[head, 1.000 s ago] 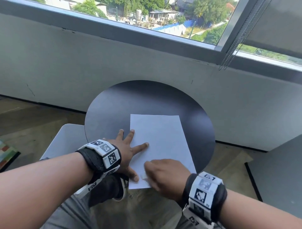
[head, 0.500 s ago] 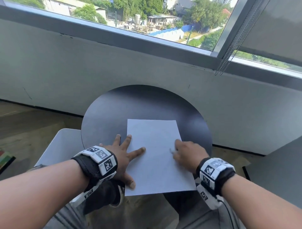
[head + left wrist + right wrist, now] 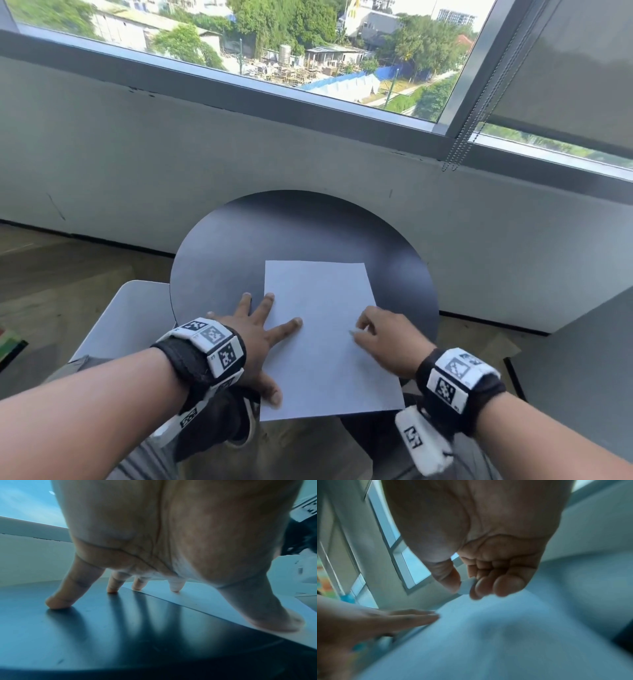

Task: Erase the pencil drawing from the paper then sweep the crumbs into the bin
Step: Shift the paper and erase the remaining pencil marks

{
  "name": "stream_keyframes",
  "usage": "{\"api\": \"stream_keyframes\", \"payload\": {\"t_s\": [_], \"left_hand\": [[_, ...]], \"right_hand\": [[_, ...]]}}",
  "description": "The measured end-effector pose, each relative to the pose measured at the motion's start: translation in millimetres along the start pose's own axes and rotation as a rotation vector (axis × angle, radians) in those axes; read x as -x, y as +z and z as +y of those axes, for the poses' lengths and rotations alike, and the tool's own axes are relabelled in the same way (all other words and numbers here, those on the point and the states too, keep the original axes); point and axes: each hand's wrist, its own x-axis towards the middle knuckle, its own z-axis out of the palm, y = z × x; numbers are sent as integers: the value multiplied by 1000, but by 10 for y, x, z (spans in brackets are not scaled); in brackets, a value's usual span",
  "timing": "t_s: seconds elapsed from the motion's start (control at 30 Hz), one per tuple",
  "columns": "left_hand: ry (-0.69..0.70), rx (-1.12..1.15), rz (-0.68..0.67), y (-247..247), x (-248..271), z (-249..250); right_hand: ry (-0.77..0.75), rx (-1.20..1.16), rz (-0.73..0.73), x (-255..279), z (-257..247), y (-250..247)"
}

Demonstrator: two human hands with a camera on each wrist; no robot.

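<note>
Pinching a white eraser over the paper, the right hand is working while the left hand is lying flat and spread, pinning its left edge to the surface; the sheet is overhanging, so hard strokes could crease or drag it

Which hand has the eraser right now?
The right hand: it pinches the small white eraser between thumb and curled fingers over the paper. The left hand lies spread flat, pressing the sheet's left edge.
</note>
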Motion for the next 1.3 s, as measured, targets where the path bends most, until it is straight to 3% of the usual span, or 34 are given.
{"api": "stream_keyframes", "payload": {"t_s": [0.07, 0.13, 0.17, 0.2, 0.27, 0.33, 0.37, 0.4, 0.5, 0.53, 0.6, 0.63, 0.67, 0.83, 0.93, 1.03, 1.1, 1.17, 1.3], "left_hand": [[-2, 2, -6, 5, 2, 10], [-5, 7, -8, 12, 3, 10], [-7, 7, -8, 15, 8, 9], [-7, 4, -6, 18, 12, 8], [-4, -2, 3, 19, 8, -3], [-1, 3, 5, 19, -1, -7], [-2, 3, 4, 16, -6, -8], [-3, 3, 2, 15, -12, -6], [-9, 2, -1, 16, -19, -9], [-10, -1, -8, 11, -2, -12], [-11, 14, -12, 15, 29, -11], [-10, 26, -9, 18, 51, -11], [-5, 35, -2, 19, 76, -8], [106, 12, 106, -32, 248, 95], [213, 70, 119, -58, 360, 216], [263, 355, 78, -133, 340, 134], [196, 430, 188, -168, 207, -75], [110, 308, 283, -172, 42, -301], [55, 98, 212, -201, -266, -521]], "right_hand": [[-69, -390, -227, 151, -265, 186], [13, -794, -441, 168, -422, 283], [78, -962, -477, 99, -421, 291], [140, -1100, -437, -12, -375, 276], [251, -1304, -146, -304, -219, 156], [297, -1322, 215, -522, -108, 21], [305, -1317, 271, -575, -118, 10], [301, -1337, 219, -580, -175, 28], [170, -1278, -254, -515, -370, 187], [169, -1268, -262, -535, -381, 218], [263, -1343, 18, -609, -348, 116], [304, -1328, 177, -652, -294, 43], [313, -1241, 232, -667, -253, -43], [42, -219, -43, -550, -274, -39], [-163, 138, -70, -520, -294, 26], [-291, 181, -205, -488, -209, -54], [-317, 152, -296, -483, -142, -138], [-324, 115, -351, -492, -102, -208], [-309, 105, -453, -547, -120, -308]]}}
